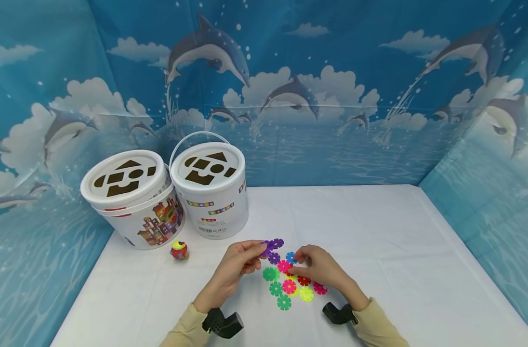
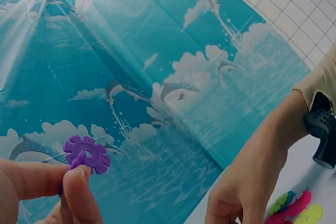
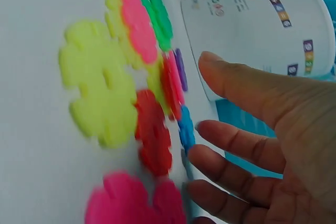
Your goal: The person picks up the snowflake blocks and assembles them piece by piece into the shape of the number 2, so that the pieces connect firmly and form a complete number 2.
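Observation:
In the head view my left hand (image 1: 234,265) pinches joined purple snowflake discs (image 1: 278,243) between thumb and fingers. The left wrist view shows one purple disc (image 2: 101,160) facing the camera, with another edge-on in the pinch. My right hand (image 1: 323,266) hovers at the far right side of a loose pile, thumb and fingers apart with nothing between them in the right wrist view. Closest to its fingertips lies a blue disc (image 3: 186,128). Around it lie a loose purple disc (image 1: 274,259), green discs (image 1: 271,274), pink discs (image 1: 289,287), red discs (image 1: 304,280) and yellow discs (image 1: 306,294).
Two white lidded buckets, a left one (image 1: 138,219) and a right one (image 1: 220,212), stand side by side at the back left. A small red and yellow toy (image 1: 179,250) sits before them. A dolphin-print cloth (image 1: 333,144) walls the white table (image 1: 420,270).

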{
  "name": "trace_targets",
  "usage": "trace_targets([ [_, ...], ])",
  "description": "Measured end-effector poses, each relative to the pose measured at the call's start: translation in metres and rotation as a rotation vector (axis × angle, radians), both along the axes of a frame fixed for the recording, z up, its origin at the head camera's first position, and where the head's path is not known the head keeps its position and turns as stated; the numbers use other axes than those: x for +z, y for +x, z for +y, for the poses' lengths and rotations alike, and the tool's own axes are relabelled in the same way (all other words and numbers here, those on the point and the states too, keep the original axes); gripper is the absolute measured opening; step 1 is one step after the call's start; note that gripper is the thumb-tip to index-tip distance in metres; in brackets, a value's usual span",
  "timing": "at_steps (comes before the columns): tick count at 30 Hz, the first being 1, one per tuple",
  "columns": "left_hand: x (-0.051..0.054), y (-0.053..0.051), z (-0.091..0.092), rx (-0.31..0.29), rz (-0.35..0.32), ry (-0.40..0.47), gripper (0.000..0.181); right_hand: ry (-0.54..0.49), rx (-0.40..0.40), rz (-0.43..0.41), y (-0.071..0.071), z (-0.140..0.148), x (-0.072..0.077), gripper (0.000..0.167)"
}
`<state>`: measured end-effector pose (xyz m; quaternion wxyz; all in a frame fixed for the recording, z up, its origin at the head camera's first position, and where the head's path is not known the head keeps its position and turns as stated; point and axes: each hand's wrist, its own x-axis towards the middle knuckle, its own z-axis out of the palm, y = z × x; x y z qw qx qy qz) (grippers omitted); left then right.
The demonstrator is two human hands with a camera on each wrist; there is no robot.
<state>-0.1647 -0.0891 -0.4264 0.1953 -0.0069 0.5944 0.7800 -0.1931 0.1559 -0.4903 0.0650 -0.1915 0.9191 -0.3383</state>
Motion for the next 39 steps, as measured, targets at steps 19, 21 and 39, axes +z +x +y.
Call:
trace_targets([
  [19,0.0,-0.003,-0.003,0.023,0.045,-0.056,0.03,0.014,-0.039,0.032,-0.002,-0.025,-0.006,0.03],
  [21,-0.001,-0.003,-0.003,0.031,0.043,-0.06,0.029,-0.008,-0.029,0.038,-0.001,-0.024,-0.007,0.03],
  [39,0.0,-0.003,-0.002,0.083,0.043,-0.031,0.015,-0.194,0.01,0.004,0.002,-0.017,-0.002,0.016],
])
